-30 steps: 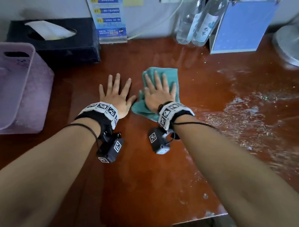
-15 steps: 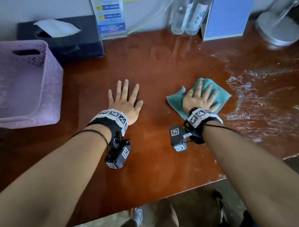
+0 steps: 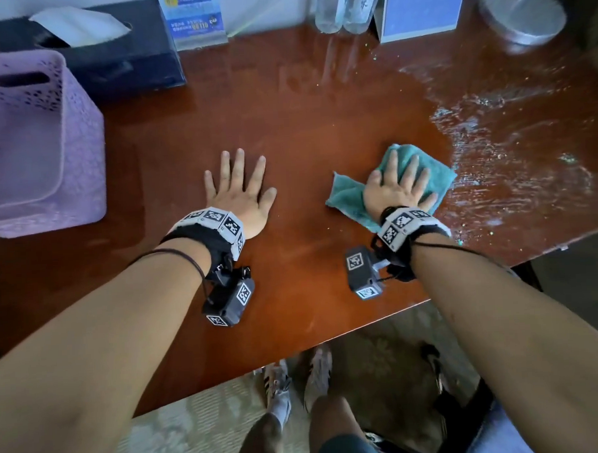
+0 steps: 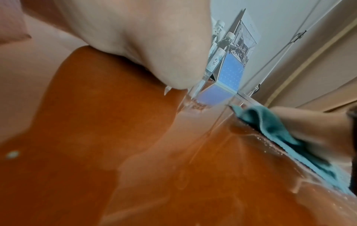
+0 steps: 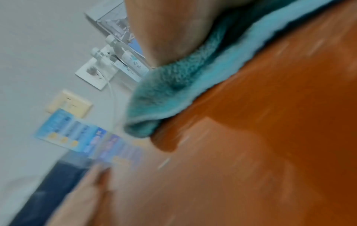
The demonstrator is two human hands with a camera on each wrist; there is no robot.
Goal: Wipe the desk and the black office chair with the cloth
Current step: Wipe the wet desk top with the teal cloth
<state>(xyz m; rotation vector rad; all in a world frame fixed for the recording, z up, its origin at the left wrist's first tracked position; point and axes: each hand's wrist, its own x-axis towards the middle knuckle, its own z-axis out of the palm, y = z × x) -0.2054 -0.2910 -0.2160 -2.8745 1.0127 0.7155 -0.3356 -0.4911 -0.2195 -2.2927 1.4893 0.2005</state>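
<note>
The teal cloth (image 3: 441, 180) lies flat on the reddish-brown table (image 3: 303, 130), right of centre in the head view, pinned under the right hand (image 3: 397, 191), whose fingers (image 3: 410, 171) are straight and slightly spread, pressing down rather than curled round it. The cloth's far corner and its left flap stick out past the hand. To the right of it the head view shows a wet, streaked sheen over the table's right part, which neither wrist view shows so clearly. The left hand (image 3: 241, 194) lies palm-down on bare wood at the frame's centre, fingers (image 3: 237, 167) straight and fanned, holding nothing, well apart from the cloth. The left wrist view adds the cloth's rumpled edge (image 4: 270, 126) seen low from the side at centre right, with the right hand on top of it, and two clear labelled bottles (image 4: 216, 61) beside a blue stand-up card (image 4: 230, 76) against the wall. The right wrist view, blurred, shows the cloth's fuzzy pile (image 5: 173, 91) up close under the hand, plus a cream wall socket (image 5: 69, 104) at centre left. Only the head view shows the lilac perforated basket (image 3: 81, 133) at left, the black tissue box (image 3: 129, 66) behind it at upper left, and a round metal base (image 3: 524, 14) at upper right.
</note>
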